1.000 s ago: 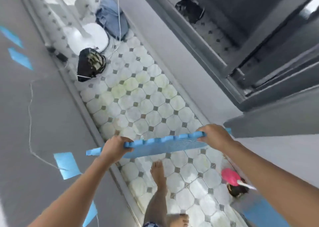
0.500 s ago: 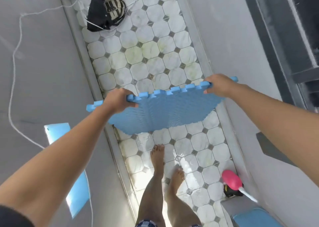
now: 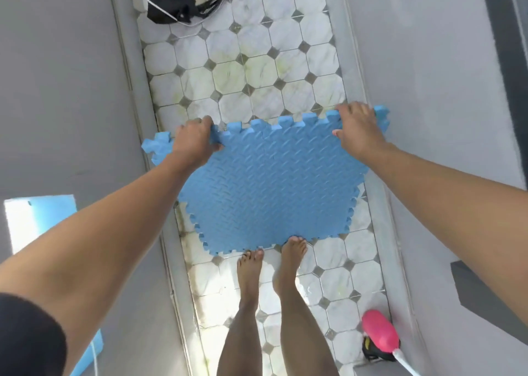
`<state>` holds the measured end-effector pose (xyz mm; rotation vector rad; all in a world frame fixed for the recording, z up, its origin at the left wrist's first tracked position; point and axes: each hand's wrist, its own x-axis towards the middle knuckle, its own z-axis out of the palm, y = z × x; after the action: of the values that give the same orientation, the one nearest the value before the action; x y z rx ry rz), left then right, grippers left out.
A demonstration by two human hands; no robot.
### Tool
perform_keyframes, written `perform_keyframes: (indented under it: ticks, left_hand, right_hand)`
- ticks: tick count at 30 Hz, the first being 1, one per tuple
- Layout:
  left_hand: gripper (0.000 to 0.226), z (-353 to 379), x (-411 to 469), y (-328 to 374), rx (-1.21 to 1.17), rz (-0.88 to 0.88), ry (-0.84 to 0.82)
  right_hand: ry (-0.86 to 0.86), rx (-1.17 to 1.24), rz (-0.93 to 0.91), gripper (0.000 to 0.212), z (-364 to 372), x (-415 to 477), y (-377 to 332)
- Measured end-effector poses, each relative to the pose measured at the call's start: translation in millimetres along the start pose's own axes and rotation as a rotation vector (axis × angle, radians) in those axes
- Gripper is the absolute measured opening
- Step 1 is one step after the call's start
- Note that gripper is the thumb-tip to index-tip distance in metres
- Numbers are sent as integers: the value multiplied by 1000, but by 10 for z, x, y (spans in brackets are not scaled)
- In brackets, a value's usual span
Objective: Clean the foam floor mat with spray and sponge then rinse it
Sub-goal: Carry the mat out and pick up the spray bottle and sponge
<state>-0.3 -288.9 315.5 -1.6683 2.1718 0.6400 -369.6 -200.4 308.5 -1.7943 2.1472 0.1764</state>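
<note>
Square blue foam floor mat with jigsaw edges (image 3: 268,193) held over the narrow strip of white octagonal floor tiles (image 3: 257,70), far edge raised, near edge down by the bare toes and probably touching the tiles, though hard to tell for sure. Left hand (image 3: 194,144) with fingers (image 3: 200,123) clamped over the far edge near the left corner; right hand (image 3: 358,133) with fingers curled on the same edge near the right corner. Best done by lowering the far edge evenly, keeping both grips level so the soft foam doesn't buckle, then laying it flat between the two grey walls. Pink rounded bottle (image 3: 380,335) waiting near right, beside the wall; no sponge visible.
</note>
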Motion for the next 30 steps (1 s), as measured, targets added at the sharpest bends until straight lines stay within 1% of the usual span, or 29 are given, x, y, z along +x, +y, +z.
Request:
perform_keyframes:
  ticks: [3, 6, 9, 11, 14, 17, 19, 22, 26, 30]
  left_hand:
    - [56, 160, 352, -9, 65, -55, -19]
    - [62, 326, 637, -60, 109, -99, -28]
    - [70, 481, 802, -101, 116, -99, -24]
    - [73, 569, 843, -91, 108, -84, -31]
    - [75, 682, 770, 20, 70, -31, -53]
    - [74, 724, 552, 278, -11, -2, -70]
    - [73, 721, 341, 513, -88, 31, -69]
    - [71, 701, -63, 886, -172, 126, -85]
    - [70, 666, -753, 1435, -181, 308, -180]
    - [69, 683, -1514, 1997, -92, 508, -365]
  right_hand:
    - [39, -35, 19, 57, 340, 297, -105]
    - [-7, 7, 85, 65, 495, 669, -152]
    - [-46, 89, 106, 69, 643, 909, -213]
    - [-54, 136, 103, 73, 764, 923, -275]
    - [-52, 234, 141, 75, 946, 698, -357]
    - [-63, 307, 167, 68, 1063, 284, -371]
    - [-40, 360, 190, 63, 1112, -34, -293]
    - [19, 545, 291, 56, 1094, -632, -162]
    - [115, 771, 494, 43, 916, -1846, -110]
    - [208, 890, 762, 28, 827, -3213, -99]
